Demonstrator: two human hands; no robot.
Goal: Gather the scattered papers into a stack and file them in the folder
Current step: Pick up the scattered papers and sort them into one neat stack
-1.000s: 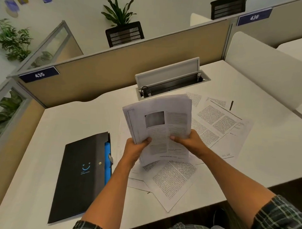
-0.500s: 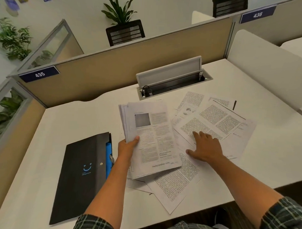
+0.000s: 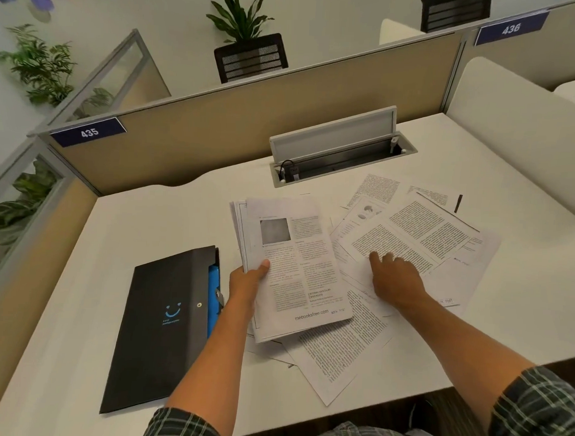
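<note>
Left hand (image 3: pixel 248 281) grips stack (image 3: pixel 294 267) | right hand (image 3: pixel 396 280) flat on loose papers (image 3: pixel 419 235) | folder (image 3: pixel 165 327) beside

White desk (image 3: pixel 142 219): black folder (image 3: pixel 160 327), scattered papers (image 3: pixel 419 235).

You sat in an open-plan office: tan cubicle partitions (image 3: pixel 250 125) carried numbered plates (image 3: pixel 88 132) (435 and 436), your white table (image 3: pixel 149 219) had a flip-up cable box (image 3: pixel 340 151), and potted plants (image 3: pixel 244 24) lined the wall.
</note>
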